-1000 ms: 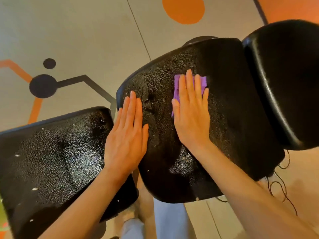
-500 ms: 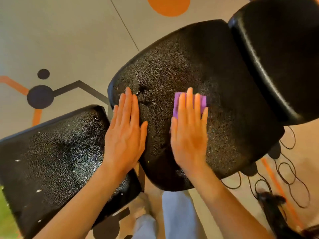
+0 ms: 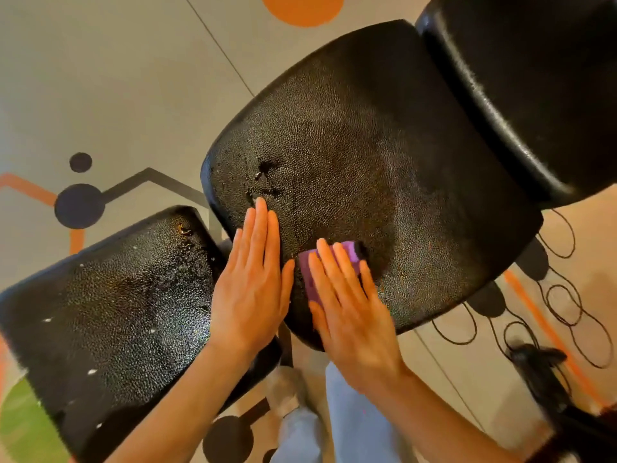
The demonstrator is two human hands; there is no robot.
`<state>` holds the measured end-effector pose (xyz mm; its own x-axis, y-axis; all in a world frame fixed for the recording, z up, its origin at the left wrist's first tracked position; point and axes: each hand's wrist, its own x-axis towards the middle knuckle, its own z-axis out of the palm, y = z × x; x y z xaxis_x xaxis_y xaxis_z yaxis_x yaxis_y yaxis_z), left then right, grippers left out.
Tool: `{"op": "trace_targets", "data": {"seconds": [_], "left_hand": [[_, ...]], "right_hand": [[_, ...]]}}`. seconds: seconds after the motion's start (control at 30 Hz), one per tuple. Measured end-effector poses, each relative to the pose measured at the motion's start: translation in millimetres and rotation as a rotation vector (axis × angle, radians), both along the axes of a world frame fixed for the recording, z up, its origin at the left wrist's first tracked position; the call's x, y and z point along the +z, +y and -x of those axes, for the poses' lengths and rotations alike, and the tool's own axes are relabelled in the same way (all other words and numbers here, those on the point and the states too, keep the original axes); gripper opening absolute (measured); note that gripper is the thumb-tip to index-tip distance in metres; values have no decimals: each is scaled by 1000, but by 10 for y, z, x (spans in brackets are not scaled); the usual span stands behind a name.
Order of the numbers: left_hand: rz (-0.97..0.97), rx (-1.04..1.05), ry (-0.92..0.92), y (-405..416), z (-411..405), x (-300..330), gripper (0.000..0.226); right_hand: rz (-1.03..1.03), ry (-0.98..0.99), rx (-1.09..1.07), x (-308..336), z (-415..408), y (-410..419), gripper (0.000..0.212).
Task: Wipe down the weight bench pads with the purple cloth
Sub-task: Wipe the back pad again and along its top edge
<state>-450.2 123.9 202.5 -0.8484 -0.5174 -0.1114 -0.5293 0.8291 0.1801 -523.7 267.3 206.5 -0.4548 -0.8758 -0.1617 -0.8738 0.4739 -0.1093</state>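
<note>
right hand (image 3: 350, 315): flat, fingers spread, pressing purple cloth (image 3: 347, 259) on middle pad (image 3: 367, 162) | left hand (image 3: 253, 282): flat, empty, at 9 o'clock | unwiped pad lies toward 12 o'clock

The right hand (image 3: 350, 315) presses the purple cloth (image 3: 347, 259) flat onto the middle pad (image 3: 384, 145).

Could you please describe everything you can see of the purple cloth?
The purple cloth looks like a small, soft folded piece, mostly hidden under the right hand, which presses it flat with spread fingers. It lies on the near part of the middle black pad. Only its far edge and left side show.
</note>
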Motion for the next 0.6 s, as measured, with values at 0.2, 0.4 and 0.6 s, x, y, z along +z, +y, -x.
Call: {"op": "trace_targets", "data": {"seconds": [0.2, 0.4, 0.6], "left_hand": [[3, -10, 11, 3, -7, 15, 66], [-10, -5, 27, 0, -12, 18, 66], [9, -13, 1, 17, -9, -1, 66]], "right_hand": [[40, 147, -565, 122, 959, -99, 57], [-39, 42, 33, 42, 119, 283, 60], [-2, 160, -621, 173, 624, 339, 58]]}}
